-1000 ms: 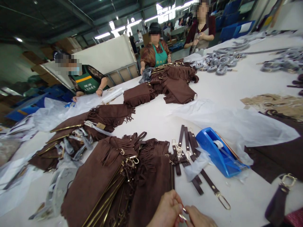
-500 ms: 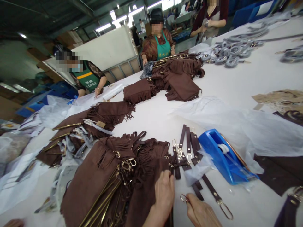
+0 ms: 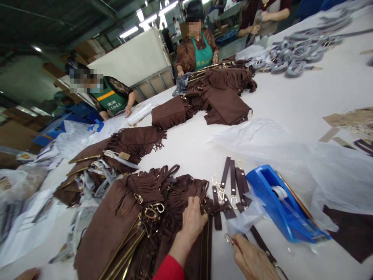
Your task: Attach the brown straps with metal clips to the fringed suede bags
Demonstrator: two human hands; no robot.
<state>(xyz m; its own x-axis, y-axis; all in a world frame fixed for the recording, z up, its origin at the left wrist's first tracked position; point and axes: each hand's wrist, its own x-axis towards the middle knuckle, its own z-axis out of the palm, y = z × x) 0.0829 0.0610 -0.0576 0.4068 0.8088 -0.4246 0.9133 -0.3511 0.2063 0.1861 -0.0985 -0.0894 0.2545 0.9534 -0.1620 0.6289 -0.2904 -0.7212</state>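
White table [image 3: 305,93], right hand [image 3: 253,260] cropped, clasp [image 3: 229,238] blurred

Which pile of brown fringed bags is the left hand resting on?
The nearest pile, beside the blue tape dispenser; the left hand lies on it, the others sit farther up the table.

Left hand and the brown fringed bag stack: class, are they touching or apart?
Touching. The head view shows the left hand pressed flat on the brown fringed bag stack, its fingers lying on the suede with no gap.
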